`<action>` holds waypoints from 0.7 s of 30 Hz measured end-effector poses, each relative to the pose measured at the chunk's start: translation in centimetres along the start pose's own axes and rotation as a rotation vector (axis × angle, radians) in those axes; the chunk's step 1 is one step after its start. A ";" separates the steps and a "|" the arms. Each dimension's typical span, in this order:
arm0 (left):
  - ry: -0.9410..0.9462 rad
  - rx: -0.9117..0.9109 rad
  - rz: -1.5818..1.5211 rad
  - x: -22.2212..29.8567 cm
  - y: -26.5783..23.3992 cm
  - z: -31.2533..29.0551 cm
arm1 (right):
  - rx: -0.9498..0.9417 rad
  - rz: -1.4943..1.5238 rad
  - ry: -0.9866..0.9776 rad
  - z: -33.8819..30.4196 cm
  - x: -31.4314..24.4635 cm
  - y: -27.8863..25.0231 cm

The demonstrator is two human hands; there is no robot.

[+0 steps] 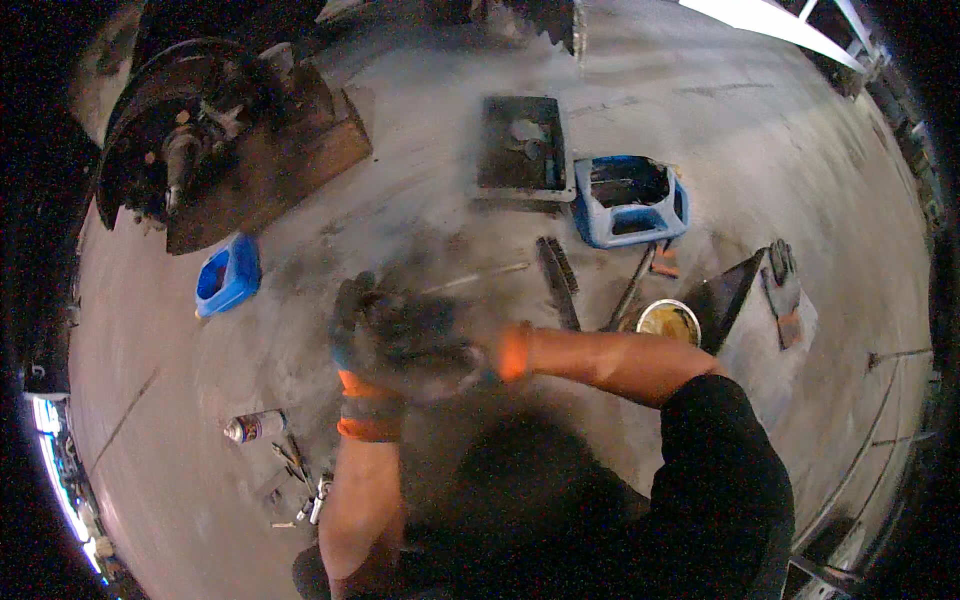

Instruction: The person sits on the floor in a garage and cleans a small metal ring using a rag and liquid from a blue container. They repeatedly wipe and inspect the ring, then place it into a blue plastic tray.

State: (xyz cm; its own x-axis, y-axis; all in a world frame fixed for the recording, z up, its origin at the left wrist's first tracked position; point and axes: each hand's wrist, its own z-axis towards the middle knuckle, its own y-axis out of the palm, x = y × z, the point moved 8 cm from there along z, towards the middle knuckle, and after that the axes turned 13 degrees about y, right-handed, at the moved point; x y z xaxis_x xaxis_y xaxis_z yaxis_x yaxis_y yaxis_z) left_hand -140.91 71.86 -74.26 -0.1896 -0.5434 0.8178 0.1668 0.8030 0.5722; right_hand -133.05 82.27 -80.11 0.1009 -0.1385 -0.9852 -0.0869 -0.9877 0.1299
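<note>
My left hand [362, 322] and my right hand [440, 345] meet in front of me, both in dark gloves with orange cuffs. The right one is smeared by motion and overlaps the left. Their fingers run together in a dark blur, and whether anything lies between them cannot be made out. Just beyond the hands a thin rod [480, 277] lies on the concrete floor. A black-bristled brush [558, 280] rests to its right. Beside that is a long dark handle [631, 288]. A round tin [668, 322] with yellowish content stands above my right forearm.
A grey tray [482, 192] and a cut-open blue jug [632, 228] stand ahead. Another blue jug [242, 275] sits left, below a wheel hub [183, 155]. A spray can [255, 427] and metal tools [320, 498] lie near left. A grey glove [783, 290] lies right.
</note>
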 end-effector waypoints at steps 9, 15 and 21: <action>-0.528 -0.118 -0.066 -2.2 -2.4 4.0 | 0.386 0.353 0.325 0.1 1.8 -19.7; -0.760 -0.064 0.341 0.3 -6.8 3.8 | 0.561 0.651 0.421 -1.6 6.4 -28.7; -0.683 -0.272 0.711 4.0 -7.2 4.4 | 0.618 0.568 0.341 -2.8 6.9 -37.4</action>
State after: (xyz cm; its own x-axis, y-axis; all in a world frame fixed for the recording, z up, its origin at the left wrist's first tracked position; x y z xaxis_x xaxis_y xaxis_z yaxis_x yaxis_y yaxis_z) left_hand -147.07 64.98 -75.37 -0.4575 0.3612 0.8125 0.6538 0.7560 0.0321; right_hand -126.33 118.01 -91.47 0.1600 -0.7046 -0.6913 -0.7201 -0.5624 0.4065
